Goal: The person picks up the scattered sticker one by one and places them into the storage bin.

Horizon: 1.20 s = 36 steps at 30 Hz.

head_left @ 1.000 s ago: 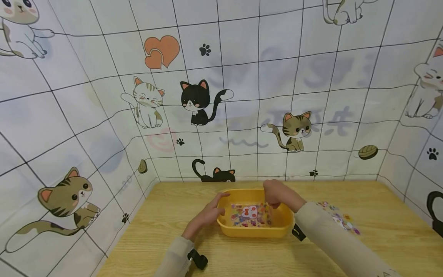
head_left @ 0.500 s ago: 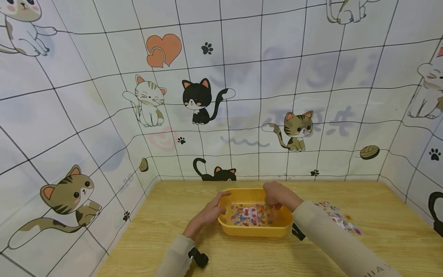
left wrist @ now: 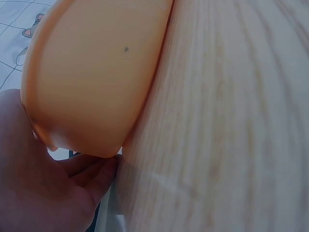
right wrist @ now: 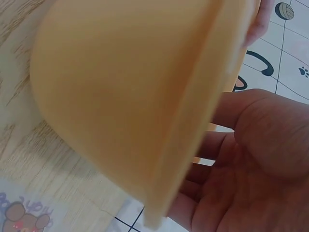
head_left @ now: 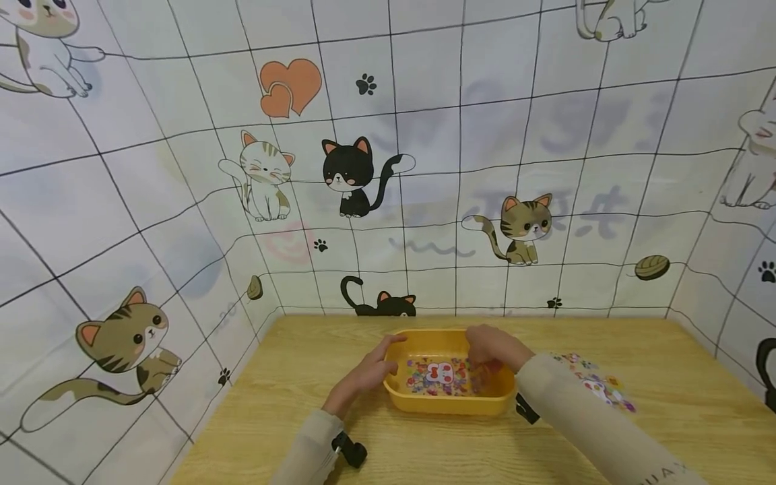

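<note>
A yellow plastic basin (head_left: 448,405) stands on the wooden table, with a patch of small colourful stickers (head_left: 418,385) and a white cartoon character (head_left: 440,373) at its bottom. My left hand (head_left: 366,372) grips its left end, thumb at the rim and fingers around the far corner. In the left wrist view, fingertips (left wrist: 107,171) meet the basin's outer wall (left wrist: 96,82) low down. My right hand (head_left: 496,348) reaches over the right end into the basin, fingers bent downward. From the right wrist, the rim hides those fingertips, and I cannot tell whether they hold anything.
A clear sheet of colourful stickers (head_left: 597,385) lies on the table (head_left: 303,391) to the right, partly behind the right sleeve (head_left: 582,411). Cat-printed white sheeting (head_left: 424,182) closes off the back and both sides.
My right hand has shifted slightly down inside the basin's right end. The left hand keeps its hold, and the head view has turned a little left.
</note>
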Motion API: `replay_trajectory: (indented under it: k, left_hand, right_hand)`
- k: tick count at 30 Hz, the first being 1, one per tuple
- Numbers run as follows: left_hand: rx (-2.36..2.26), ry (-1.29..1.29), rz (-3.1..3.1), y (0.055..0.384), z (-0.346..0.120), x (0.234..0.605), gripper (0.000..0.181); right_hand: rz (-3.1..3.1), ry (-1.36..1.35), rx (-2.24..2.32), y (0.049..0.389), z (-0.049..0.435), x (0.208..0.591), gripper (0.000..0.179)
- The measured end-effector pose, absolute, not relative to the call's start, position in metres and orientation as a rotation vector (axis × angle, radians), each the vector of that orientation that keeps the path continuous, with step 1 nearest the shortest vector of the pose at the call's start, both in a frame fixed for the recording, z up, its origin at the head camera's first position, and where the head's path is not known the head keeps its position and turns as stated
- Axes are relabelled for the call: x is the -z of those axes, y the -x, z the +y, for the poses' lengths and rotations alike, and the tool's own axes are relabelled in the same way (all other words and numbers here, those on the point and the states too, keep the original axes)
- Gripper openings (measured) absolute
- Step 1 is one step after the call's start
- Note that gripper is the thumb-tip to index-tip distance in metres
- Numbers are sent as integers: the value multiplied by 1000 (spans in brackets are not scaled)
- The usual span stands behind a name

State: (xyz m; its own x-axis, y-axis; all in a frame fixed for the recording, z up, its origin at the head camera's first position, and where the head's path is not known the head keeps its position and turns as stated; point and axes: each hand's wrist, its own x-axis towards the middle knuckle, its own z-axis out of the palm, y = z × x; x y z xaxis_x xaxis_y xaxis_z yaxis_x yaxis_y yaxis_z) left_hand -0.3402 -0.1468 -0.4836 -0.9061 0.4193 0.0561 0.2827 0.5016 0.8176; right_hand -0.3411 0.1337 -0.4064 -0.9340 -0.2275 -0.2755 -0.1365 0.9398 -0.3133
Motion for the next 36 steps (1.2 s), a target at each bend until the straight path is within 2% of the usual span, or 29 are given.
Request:
replay_trajectory:
  k: [19,32,36]
  left_hand:
    - [-1372,-597,2578,341,-147,485,68]
    - [-1358,-606,2585,341,-146,486,68]
    - [-1363,-605,2586,342,-147,486,68]
  right_hand:
    - [2792,203,403,345,132,416,9]
    - [2805,227,355,340,132,407,8]
    - [2818,333,469,336,140,397,19]
